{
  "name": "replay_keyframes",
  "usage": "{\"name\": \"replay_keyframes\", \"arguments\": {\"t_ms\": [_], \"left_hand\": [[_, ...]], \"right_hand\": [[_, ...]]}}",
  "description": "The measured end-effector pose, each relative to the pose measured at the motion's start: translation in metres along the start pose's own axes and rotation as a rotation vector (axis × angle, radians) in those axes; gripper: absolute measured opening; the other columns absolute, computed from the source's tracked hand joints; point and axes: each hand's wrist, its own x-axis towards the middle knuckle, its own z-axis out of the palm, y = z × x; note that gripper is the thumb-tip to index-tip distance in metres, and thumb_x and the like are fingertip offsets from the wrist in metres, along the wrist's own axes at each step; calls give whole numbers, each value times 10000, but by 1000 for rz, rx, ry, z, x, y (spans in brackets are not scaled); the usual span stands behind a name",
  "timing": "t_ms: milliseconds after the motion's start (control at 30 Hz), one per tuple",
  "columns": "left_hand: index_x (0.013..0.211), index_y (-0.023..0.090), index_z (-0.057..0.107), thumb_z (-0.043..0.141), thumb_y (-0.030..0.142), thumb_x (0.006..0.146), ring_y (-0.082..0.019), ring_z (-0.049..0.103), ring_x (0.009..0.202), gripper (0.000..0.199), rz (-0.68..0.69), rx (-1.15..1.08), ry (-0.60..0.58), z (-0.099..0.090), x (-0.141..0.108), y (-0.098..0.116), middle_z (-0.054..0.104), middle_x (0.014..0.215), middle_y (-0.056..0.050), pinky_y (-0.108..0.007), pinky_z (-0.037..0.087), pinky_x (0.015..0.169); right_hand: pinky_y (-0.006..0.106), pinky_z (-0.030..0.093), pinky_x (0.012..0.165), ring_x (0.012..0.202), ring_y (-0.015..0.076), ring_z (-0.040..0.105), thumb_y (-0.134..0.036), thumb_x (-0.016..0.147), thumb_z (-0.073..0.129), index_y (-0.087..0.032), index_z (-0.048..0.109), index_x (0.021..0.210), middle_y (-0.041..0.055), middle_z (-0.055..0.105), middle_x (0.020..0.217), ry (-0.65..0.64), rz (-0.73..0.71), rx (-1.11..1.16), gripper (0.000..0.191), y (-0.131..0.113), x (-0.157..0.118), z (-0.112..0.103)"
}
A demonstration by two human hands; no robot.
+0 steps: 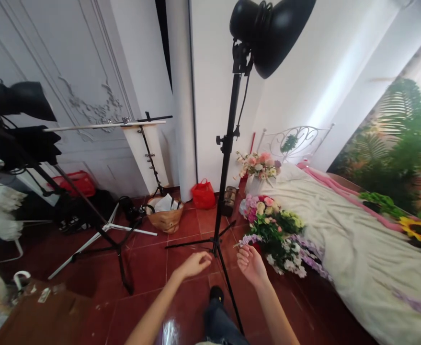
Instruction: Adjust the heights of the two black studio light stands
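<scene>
My left hand [195,264] is held out low in front of me, its fingers loosely bent and slightly apart, with nothing visible in it. My right hand [251,266] is turned palm up with its fingers half curled, and I see nothing in it either. Between and beyond the hands stands a black light stand [225,158], its tripod legs spread on the floor. Neither hand appears to grip the pole. On top of the stand sits a black studio lamp [280,33] with a wide reflector. Artificial flowers [271,225] lie just beyond my right hand.
A bed with a cream cover [361,244] fills the right. At left stand another black lamp [27,100] and a white-legged stand [134,230]. A wicker basket [165,220] and a red bag [203,195] sit by the wall. A brown box [48,311] lies lower left.
</scene>
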Motion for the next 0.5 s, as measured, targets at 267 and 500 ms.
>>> {"name": "replay_keyframes", "arguments": {"t_ms": [267, 500], "left_hand": [[1242, 197, 419, 557, 471, 776, -198, 513, 1090, 558, 378, -6, 772, -182, 222, 142, 513, 1230, -115, -365, 410, 937], [1067, 152, 553, 655, 505, 676, -224, 568, 998, 536, 524, -8, 778, -246, 306, 201, 605, 1072, -115, -348, 442, 870]], "right_hand": [[171, 484, 564, 688, 76, 610, -332, 885, 387, -196, 486, 929, 64, 605, 959, 357, 0, -685, 174, -97, 203, 6], [172, 487, 576, 728, 102, 638, -267, 887, 392, -173, 512, 977, 76, 641, 902, 417, 0, -1052, 177, -134, 307, 9]]}}
